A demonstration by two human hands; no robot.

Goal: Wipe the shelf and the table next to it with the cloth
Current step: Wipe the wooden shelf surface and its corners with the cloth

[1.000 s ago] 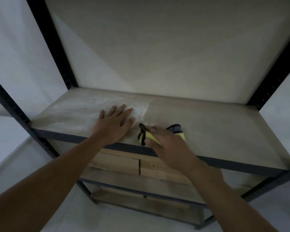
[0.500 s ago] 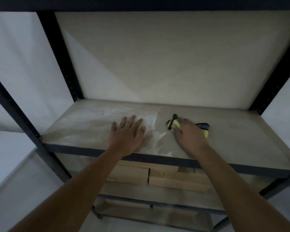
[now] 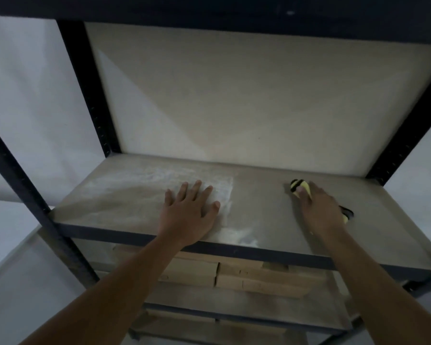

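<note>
A dusty shelf [image 3: 271,220] on a dark metal frame, wooden boxes [image 3: 234,272] on the tier below. The left hand [image 3: 189,215] lies flat, fingers spread, near the front edge; the right hand [image 3: 321,210] presses a yellow-and-black cloth [image 3: 299,187] (mostly covered) toward the back right corner.

cloth [image 3: 299,187]: yellow-black, bunched | on dusty shelf [image 3: 266,205], right side

Cloth [image 3: 299,187] farther right on shelf [image 3: 271,215]

I see the shelf [image 3: 266,220] carrying pale dust [image 3: 159,180] at left, a cloth [image 3: 299,187] far right, my hands atop.
</note>
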